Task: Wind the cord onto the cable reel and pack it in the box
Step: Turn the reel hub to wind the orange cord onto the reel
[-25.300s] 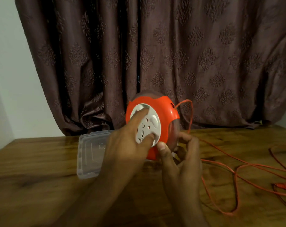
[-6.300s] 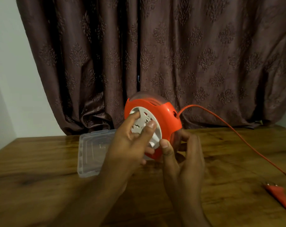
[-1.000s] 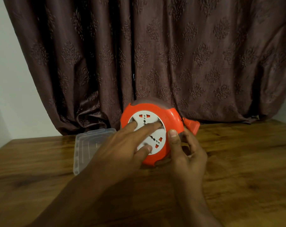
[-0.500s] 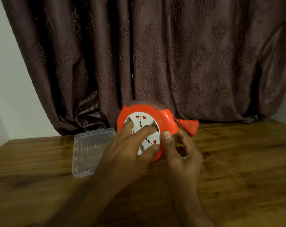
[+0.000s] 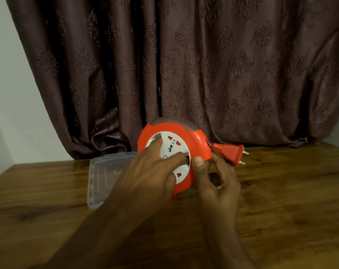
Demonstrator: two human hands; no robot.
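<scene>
An orange cable reel (image 5: pixel 193 140) with a white socket disc (image 5: pixel 173 146) stands on edge on the wooden table (image 5: pixel 281 191). Its orange plug (image 5: pixel 229 152) sticks out at the reel's right side, with almost no cord showing. My left hand (image 5: pixel 149 171) lies across the disc with straight fingers pressing into its recesses. My right hand (image 5: pixel 215 177) grips the reel's lower right rim, thumb on the front and fingers curled behind. A clear plastic box (image 5: pixel 102 175) lies flat on the table just left of the reel, partly hidden by my left hand.
A brown patterned curtain (image 5: pixel 203 65) hangs right behind the table's back edge. A white wall (image 5: pixel 13 94) is at the left. Bare wood stretches to the right of the reel and in front of my arms.
The loose cord that lay on the table earlier is wound into the reel. Over the last second the disc turned a little and the plug drew up against the reel's right side.
</scene>
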